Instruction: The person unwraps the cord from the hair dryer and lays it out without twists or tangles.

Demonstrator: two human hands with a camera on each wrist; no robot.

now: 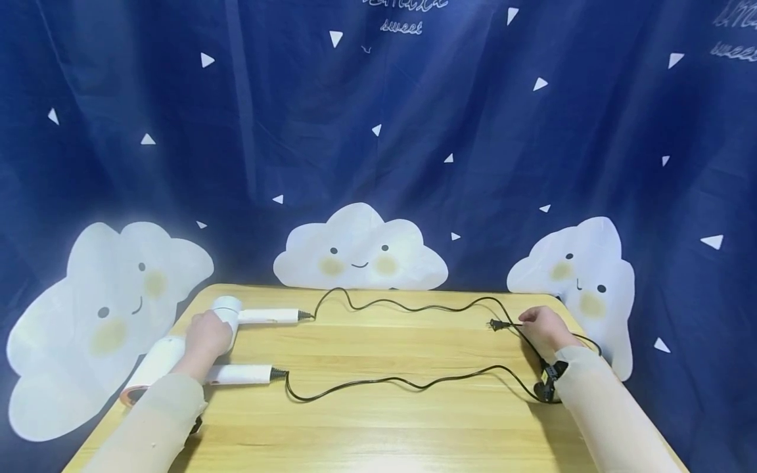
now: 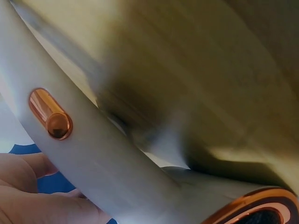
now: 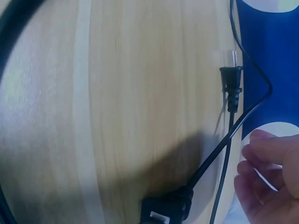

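Note:
Two white hair dryers lie at the table's left, handles pointing right. On the body of the far hair dryer (image 1: pixel 233 334) is my left hand (image 1: pixel 208 335), its fingers curled round it; the contact is partly hidden. The near hair dryer (image 1: pixel 162 358) lies below it, partly behind my sleeve, and its copper switch (image 2: pixel 50 114) shows close up in the left wrist view. At the right edge my right hand (image 1: pixel 547 327) hovers with fingers loosely bent, beside a black two-pin plug (image 3: pixel 231 79). A small gap separates its fingertips from the plug's cord (image 3: pixel 224 161).
A black cord (image 1: pixel 408 309) runs from the far dryer along the table's back. The near dryer's cord (image 1: pixel 402 379) crosses the middle toward a bulky black plug (image 3: pixel 163 209) by my right wrist. Behind the wooden table (image 1: pixel 378 420) hangs a blue curtain (image 1: pixel 378 164).

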